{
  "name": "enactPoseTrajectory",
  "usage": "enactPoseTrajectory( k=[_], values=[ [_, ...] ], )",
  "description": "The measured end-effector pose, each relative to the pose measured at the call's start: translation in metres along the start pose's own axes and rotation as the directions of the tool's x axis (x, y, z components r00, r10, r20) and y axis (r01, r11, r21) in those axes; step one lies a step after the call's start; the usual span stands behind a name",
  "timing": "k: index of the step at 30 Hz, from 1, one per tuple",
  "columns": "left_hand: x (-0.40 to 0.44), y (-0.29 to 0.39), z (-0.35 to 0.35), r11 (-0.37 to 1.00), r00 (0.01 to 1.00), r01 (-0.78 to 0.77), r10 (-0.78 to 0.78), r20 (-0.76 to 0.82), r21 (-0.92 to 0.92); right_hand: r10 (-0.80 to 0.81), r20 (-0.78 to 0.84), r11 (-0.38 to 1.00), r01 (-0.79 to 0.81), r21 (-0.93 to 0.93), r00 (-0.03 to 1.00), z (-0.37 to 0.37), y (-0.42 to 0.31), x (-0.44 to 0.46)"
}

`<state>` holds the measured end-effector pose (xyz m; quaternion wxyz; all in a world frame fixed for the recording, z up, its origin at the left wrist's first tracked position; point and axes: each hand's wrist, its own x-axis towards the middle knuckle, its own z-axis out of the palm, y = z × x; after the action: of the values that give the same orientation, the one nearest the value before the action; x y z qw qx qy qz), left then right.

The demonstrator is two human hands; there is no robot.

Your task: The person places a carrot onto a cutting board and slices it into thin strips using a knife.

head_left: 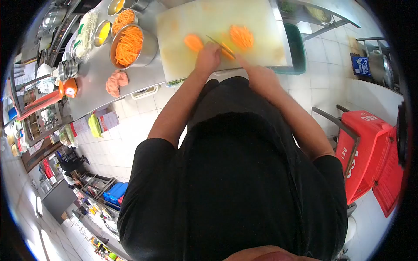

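On the cutting board [183,21], my right hand [262,80] grips a knife [221,46], its fingers wrapped around the handle, which is hidden. The thin blade slants up and left. My left hand [209,57] is closed, its bent fingertips pressing a carrot beside the blade; the part beneath the fingers is hidden. Cut carrot [227,51] lies along the right side of the blade. A larger orange carrot piece [193,42] rests left of the knife. Up and to the right sits a pile of carrot strips [242,37].
Left of the board, a steel pot [148,45] full of carrot shreds stands on the steel counter [93,78]. Near the counter's edge lies a crumpled pinkish cloth [116,82]. A green bin [296,50] stands beyond the board's right edge, and a red bin [365,143] at my right.
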<state>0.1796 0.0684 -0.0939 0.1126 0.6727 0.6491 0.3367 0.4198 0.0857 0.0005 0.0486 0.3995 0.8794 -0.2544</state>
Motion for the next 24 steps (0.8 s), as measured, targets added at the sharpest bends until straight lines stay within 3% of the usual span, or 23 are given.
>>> enactPoseTrajectory(
  k=[4, 7, 13, 16, 24],
  values=[
    [0.007, 0.001, -0.004, 0.997, 0.997, 0.072, -0.073, 0.041, 0.016, 0.058, 0.060, 0.987, -0.066, 0.148, 0.997, 0.011, -0.001, 0.016],
    [0.002, 0.003, -0.008, 0.998, 0.997, 0.054, -0.054, 0.052, 0.014, 0.069, 0.134, 0.993, -0.081, 0.091, 0.989, -0.007, -0.006, 0.018],
    [-0.001, -0.003, -0.002, 0.998, 0.997, 0.064, -0.063, 0.039, -0.003, 0.047, 0.089, 0.998, -0.051, 0.041, 0.995, -0.011, -0.011, 0.003],
    [-0.001, -0.007, -0.001, 1.000, 0.999, 0.023, -0.023, 0.032, -0.008, 0.036, -0.042, 0.993, -0.031, 0.116, 0.998, 0.020, -0.002, 0.015],
    [-0.004, -0.003, 0.001, 0.999, 1.000, 0.008, -0.008, -0.026, -0.033, 0.038, 0.124, 0.999, -0.039, 0.006, 0.992, -0.014, -0.013, 0.003]
  ],
)
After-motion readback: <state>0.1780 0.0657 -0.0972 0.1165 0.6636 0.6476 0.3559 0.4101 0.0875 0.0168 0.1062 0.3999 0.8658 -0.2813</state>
